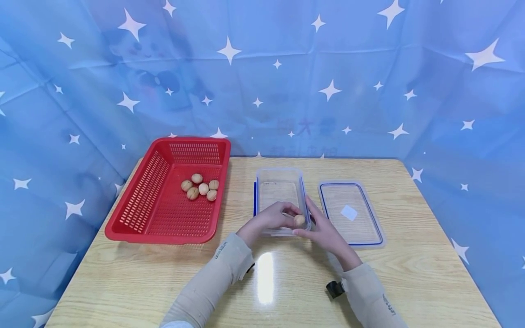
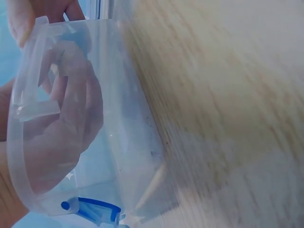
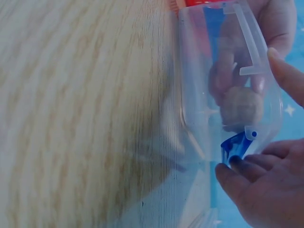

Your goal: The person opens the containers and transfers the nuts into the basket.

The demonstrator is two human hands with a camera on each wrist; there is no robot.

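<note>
A clear plastic food container (image 1: 279,193) with blue side clips stands on the wooden table. My left hand (image 1: 274,217) reaches over its front rim and holds a walnut (image 1: 299,220) inside, by the front right corner. Through the clear wall in the right wrist view, that walnut (image 3: 242,107) shows between the left fingers. My right hand (image 1: 324,231) grips the container's front right corner, thumb (image 3: 287,78) at the front rim and the other fingers along the right side by a blue clip (image 3: 236,146). In the left wrist view, the left hand (image 2: 71,109) appears behind the clear wall.
A red plastic basket (image 1: 180,234) with several walnuts (image 1: 193,193) stands at the left of the table. To the container's right lies its clear lid (image 1: 357,228) with a blue seal and a white label. A blue star-patterned curtain (image 1: 279,91) hangs behind the table.
</note>
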